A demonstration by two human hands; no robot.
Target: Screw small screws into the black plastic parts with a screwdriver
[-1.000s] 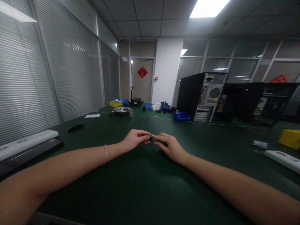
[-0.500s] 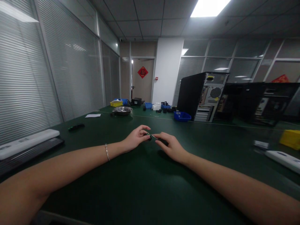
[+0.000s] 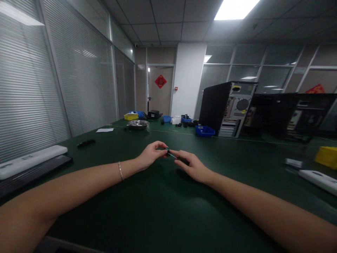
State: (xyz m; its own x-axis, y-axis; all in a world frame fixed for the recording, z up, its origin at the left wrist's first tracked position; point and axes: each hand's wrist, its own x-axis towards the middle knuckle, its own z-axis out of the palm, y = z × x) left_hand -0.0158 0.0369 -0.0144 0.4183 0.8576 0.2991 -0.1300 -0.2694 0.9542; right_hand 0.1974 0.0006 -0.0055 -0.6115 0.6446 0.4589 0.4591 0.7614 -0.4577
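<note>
My left hand [image 3: 152,155] pinches a small dark part with some green on it [image 3: 167,150] between thumb and fingertips, just above the table. In my right hand [image 3: 194,166] is a screwdriver [image 3: 172,155]; its thin metal shaft points left and its tip meets the small part or lies very close to it. The right fingers and palm hide most of the dark handle. What exactly the part is, I cannot make out at this size. Both hands are near each other over the middle of the green table [image 3: 158,203].
A metal bowl [image 3: 138,124], a blue bin [image 3: 204,131] and a black computer tower [image 3: 228,109] stand farther back. On the left lie a green-black tool [image 3: 86,143], paper [image 3: 104,130] and a white power strip [image 3: 34,161] beside a dark keyboard [image 3: 37,174]. A yellow bin [image 3: 326,157] is at right.
My left fingers have closed more tightly round the small part and turned it. The screwdriver shaft now slants more, with its tip at the part. My right hand has barely moved.
</note>
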